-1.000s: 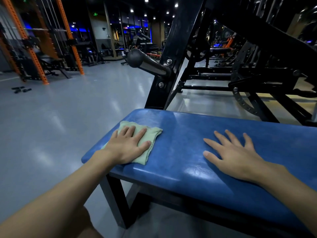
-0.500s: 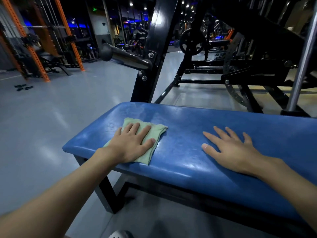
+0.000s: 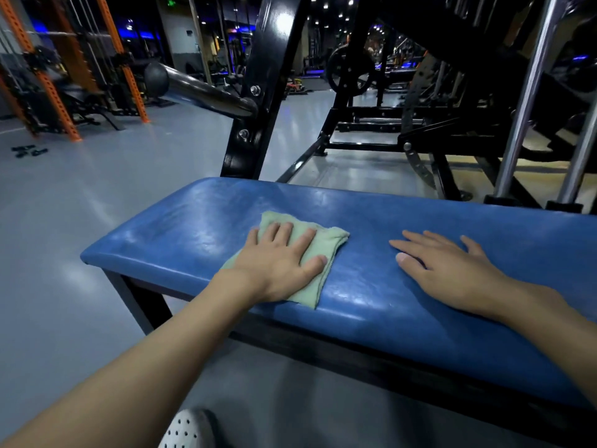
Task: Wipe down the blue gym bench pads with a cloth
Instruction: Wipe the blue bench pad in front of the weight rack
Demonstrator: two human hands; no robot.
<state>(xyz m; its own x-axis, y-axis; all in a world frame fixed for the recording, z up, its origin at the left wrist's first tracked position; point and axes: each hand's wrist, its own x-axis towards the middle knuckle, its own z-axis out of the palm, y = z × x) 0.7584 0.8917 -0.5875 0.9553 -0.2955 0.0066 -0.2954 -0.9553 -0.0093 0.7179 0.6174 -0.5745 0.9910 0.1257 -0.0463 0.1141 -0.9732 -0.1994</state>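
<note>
Head view: mid-wipe. Pressing cloth (image 3: 328, 242) onto blue bench pad (image 3: 193, 227) with flat-fingered left hand (image 3: 281, 263); bracing with splayed, empty right hand (image 3: 452, 270). Next: sweep rightward, pressure even.

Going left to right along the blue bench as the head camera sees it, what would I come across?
Bare end of the blue bench pad → left hand pressing flat on the green cloth → right hand flat on the pad.

Cloth (image 3: 332, 243) on the table (image 3: 193, 227), left grip (image 3: 277, 266) flat on the cloth, right grip (image 3: 452, 273) on the table to its right, frame post (image 3: 261, 118) behind.
</note>
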